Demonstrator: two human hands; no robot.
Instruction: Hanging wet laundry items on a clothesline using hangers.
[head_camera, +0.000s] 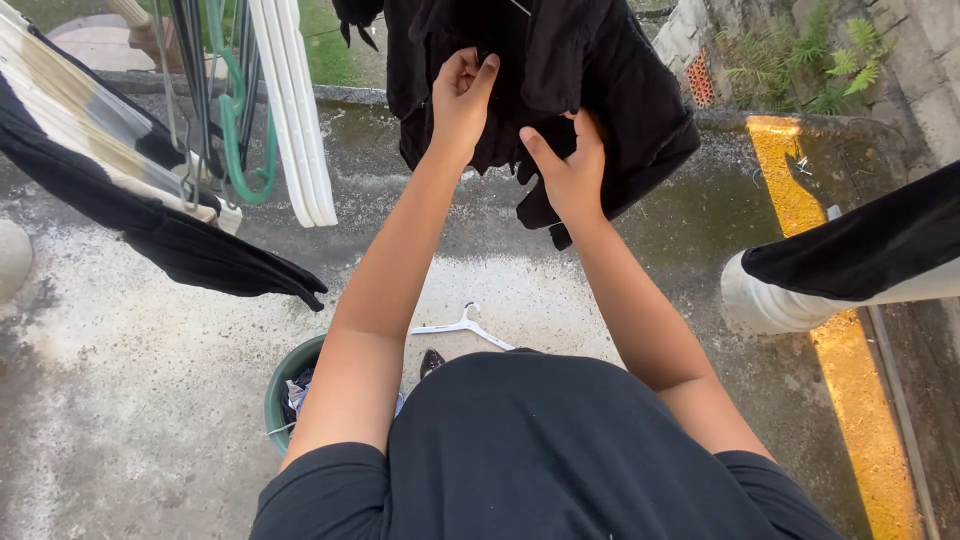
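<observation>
Gripping the hanging black garment (590, 90) with both hands, my left hand (462, 95) pinches higher, my right hand (570, 165) clutches folds lower right.

Lighting: soft, even daylight, outdoors; no hard shadows or glare. Concrete floor (120, 400) evenly lit, pale. Black garment (600, 90) at the hands reads as a near-solid dark mass, folds barely visible. Focus: sharp overall. Distortion: wide-angle bending toward frame edges, hanging items left of the hands stretched.
</observation>
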